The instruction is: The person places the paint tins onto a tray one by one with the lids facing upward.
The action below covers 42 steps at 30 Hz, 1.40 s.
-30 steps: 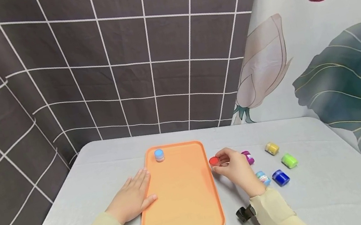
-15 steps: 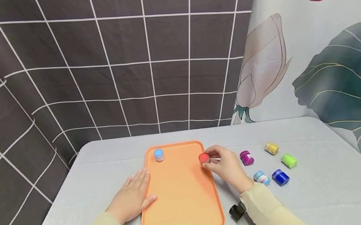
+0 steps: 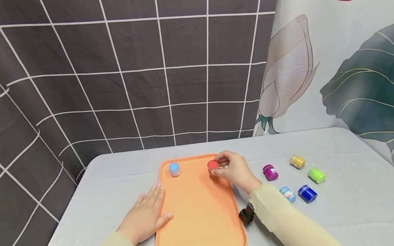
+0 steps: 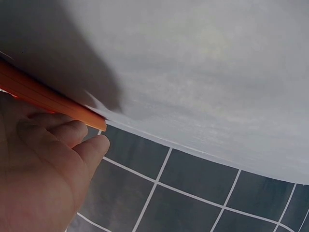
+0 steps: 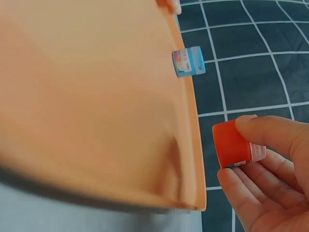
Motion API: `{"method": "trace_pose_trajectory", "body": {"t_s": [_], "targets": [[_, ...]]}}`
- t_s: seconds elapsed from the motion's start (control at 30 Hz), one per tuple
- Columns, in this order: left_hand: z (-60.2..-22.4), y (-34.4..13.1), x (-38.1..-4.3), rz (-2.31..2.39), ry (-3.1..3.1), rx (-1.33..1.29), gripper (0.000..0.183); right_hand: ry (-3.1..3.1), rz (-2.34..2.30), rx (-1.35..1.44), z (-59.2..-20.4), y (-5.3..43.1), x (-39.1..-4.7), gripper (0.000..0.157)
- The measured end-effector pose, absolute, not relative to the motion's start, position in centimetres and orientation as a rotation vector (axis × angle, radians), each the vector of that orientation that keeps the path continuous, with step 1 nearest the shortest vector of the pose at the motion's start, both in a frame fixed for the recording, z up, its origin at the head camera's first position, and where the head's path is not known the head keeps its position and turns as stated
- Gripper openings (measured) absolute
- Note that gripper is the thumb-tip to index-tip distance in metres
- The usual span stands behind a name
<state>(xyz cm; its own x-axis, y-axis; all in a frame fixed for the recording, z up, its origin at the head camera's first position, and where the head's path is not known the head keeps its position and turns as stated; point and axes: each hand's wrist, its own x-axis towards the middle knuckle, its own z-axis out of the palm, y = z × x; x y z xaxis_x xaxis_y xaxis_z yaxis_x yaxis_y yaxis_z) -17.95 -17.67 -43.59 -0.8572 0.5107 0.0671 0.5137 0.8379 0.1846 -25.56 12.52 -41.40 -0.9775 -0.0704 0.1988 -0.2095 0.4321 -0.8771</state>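
Note:
An orange tray (image 3: 196,217) lies lengthwise on the table. My right hand (image 3: 234,170) pinches a small red paint jar (image 3: 213,165) between thumb and fingers over the tray's far right part. In the right wrist view, the red jar (image 5: 231,143) appears raised off the tray, its label partly behind my thumb. A light blue-lidded paint jar (image 3: 175,170) stands upright in the far left corner of the tray. My left hand (image 3: 144,216) rests on the tray's left rim with fingers straight; its fingers (image 4: 91,152) lie along the orange edge in the left wrist view.
Right of the tray, several small jars lie on the table: purple (image 3: 270,172), yellow (image 3: 297,161), green (image 3: 316,175), dark blue (image 3: 307,193) and light blue (image 3: 288,194). A black wrist camera (image 3: 247,215) hangs beside my right sleeve. A dark gridded curtain (image 3: 144,84) stands behind the table.
My right hand has carried the red jar left and away from me, from beside the tray's right rim to over its far right part. My left hand stays put.

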Motion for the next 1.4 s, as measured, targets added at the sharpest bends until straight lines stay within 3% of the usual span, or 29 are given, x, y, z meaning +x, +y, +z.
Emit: {"method": "trace_pose_trajectory", "body": {"t_s": [0.73,1.1,1.4], "targets": [[-43.7,-17.8,-18.0,-0.306,-2.999,-0.821,0.076,-2.662,1.714,0.366,-41.8,8.6,-29.0,0.029],[-43.7,-17.7,-17.9,-0.316,-3.013,-0.82,0.077,-2.713,1.722,0.186,-42.5,7.3,-29.5,0.031],[-43.7,-17.7,-18.0,-0.309,-2.992,-0.822,0.075,-2.774,1.613,0.245,-42.2,6.8,-29.9,0.031]]}}
